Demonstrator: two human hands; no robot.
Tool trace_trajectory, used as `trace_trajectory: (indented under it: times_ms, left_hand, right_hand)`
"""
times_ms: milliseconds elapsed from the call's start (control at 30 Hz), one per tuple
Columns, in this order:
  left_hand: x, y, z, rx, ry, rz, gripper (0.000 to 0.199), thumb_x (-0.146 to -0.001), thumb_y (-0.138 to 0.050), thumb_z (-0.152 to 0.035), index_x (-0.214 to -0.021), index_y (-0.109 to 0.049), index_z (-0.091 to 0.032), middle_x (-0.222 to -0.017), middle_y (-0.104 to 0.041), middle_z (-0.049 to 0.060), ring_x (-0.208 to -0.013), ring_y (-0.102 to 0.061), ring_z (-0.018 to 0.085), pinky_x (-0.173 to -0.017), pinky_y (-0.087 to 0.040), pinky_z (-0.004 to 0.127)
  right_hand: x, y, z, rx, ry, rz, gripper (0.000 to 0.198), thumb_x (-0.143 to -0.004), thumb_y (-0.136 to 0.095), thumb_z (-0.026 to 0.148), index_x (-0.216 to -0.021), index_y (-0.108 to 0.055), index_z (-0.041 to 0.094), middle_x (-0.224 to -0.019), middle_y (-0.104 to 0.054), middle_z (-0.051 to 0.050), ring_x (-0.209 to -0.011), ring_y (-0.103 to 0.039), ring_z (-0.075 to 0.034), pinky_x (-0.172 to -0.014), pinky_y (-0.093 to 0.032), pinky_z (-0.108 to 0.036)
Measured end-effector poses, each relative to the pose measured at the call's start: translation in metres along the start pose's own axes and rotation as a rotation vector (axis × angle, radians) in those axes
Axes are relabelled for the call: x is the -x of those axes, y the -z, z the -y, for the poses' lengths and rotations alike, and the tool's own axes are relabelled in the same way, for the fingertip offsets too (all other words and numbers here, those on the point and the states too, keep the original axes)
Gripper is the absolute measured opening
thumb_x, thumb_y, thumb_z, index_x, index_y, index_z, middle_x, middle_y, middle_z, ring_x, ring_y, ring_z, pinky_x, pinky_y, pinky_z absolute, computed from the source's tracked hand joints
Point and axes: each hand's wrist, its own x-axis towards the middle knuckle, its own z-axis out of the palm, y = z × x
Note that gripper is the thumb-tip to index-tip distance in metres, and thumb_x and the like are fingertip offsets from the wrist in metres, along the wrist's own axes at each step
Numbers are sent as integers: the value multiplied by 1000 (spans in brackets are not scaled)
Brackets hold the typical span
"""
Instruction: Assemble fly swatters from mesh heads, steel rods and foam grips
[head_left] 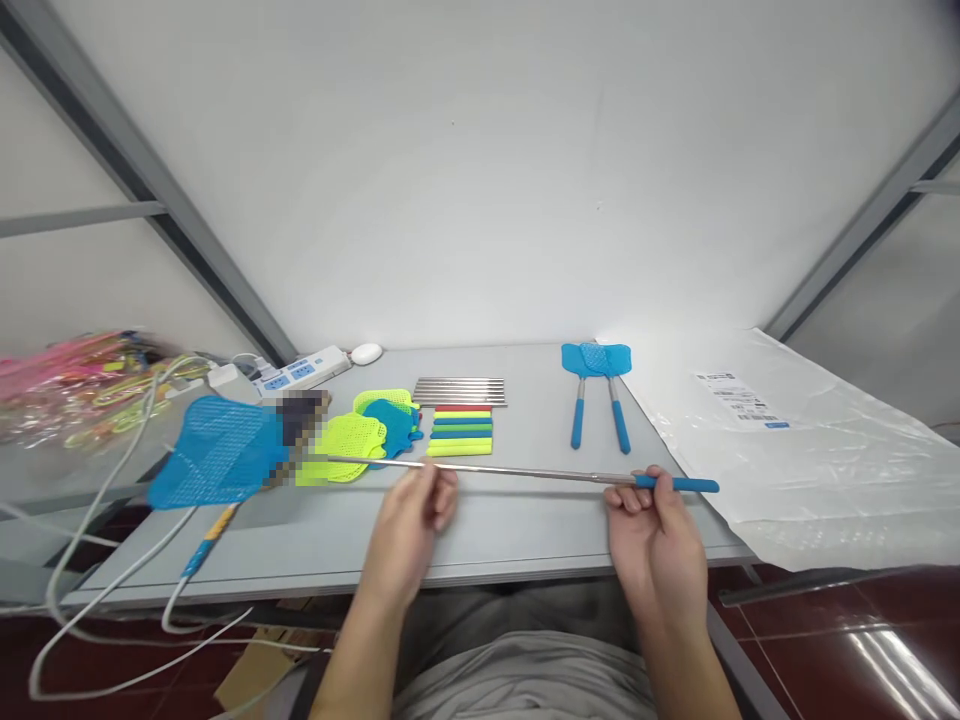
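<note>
A long telescopic fly swatter (525, 471) with a blue mesh head stretches across the table in front of me, its metal rod pulled out. My right hand (656, 545) grips it at the blue handle (690, 485). My left hand (409, 520) pinches the rod nearer the head (214, 455), which hangs over the table's left side. Behind the rod lie loose yellow-green and blue swatter heads (352, 440), a row of coloured handle sleeves (461, 432) and a bundle of metal rods (459, 391). Farther right, two short swatters (598, 360) with blue heads lie partly overlapped.
A white power strip (315, 368) with cables stands at the back left, near plastic bags (90, 385) of colourful items. An orange-and-blue tool grip (206, 545) with a cable is below the swatter head. A white plastic sheet (757, 450) covers the right side.
</note>
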Motion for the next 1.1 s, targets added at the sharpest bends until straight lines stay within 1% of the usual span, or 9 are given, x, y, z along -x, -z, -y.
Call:
trace_trajectory:
  times_ms: [100,200,400,567,667,767,867,1000,1100]
  left_hand:
    - [-1,30,-17,147,-40,-60,31,-91,-52,-50,-96,-61,-20,-59,-40,-5,-46,-30,7,-45,-25,21]
    - [3,39,-24,79,-26,-34,34,-94,-47,-51,-108,-59,-23,-61,-42,-6,-45,-29,6,-45,-24,20]
    - [11,30,-11,-341,-64,30,39,-89,-58,-48,-67,-51,-17,-53,-40,-5,-50,-33,7,-48,-25,20]
    - [17,34,-10,-588,-146,148,46,-93,-49,-49,-62,-60,-17,-46,-44,-3,-47,-40,10,-50,-30,25]
    - [17,34,-10,-597,-296,141,43,-94,-48,-46,-69,-67,-17,-60,-58,3,-67,-56,17,-67,-41,29]
    - [16,35,-7,-432,-369,54,44,-97,-40,-47,-84,-70,-17,-79,-66,7,-82,-58,20,-77,-41,31]
    - [16,37,-3,-150,-394,-78,46,-98,-36,-49,-95,-68,-17,-73,-63,5,-72,-56,17,-72,-42,30]
    - [14,38,-7,220,-453,-326,31,-93,-51,-48,-89,-63,-20,-60,-53,-2,-58,-49,12,-58,-39,23]
    - [11,39,-14,435,-462,-465,35,-90,-53,-55,-82,-57,-21,-54,-41,-7,-49,-38,8,-56,-39,20]
  right_hand:
    - [0,0,-1,11,23,-41,9,-90,-63,27,-87,-64,18,-68,-41,5,-61,-43,-8,-67,-49,-25]
    - [0,1,-2,46,53,-34,10,-90,-62,28,-87,-64,19,-66,-40,6,-59,-43,-8,-69,-50,-26]
    - [5,3,-4,139,154,23,11,-91,-60,27,-86,-62,18,-68,-45,5,-60,-45,-9,-70,-51,-26]
    - [5,3,-3,115,173,6,12,-92,-57,27,-84,-61,19,-65,-44,5,-59,-45,-10,-67,-52,-25]
    - [1,6,-2,68,152,-5,13,-94,-54,25,-84,-59,19,-67,-44,4,-60,-44,-10,-66,-51,-25]
    - [-2,9,-2,13,102,-7,15,-95,-51,24,-84,-58,18,-70,-44,4,-60,-42,-10,-67,-51,-24]
    - [-3,10,-1,-2,89,0,14,-95,-52,23,-84,-58,18,-71,-42,4,-60,-41,-10,-66,-50,-24]
    - [0,7,0,10,97,20,12,-92,-56,24,-83,-58,18,-70,-39,4,-59,-38,-10,-60,-47,-22]
    - [2,6,0,18,103,17,11,-91,-59,25,-83,-58,18,-70,-39,5,-57,-36,-9,-58,-45,-21]
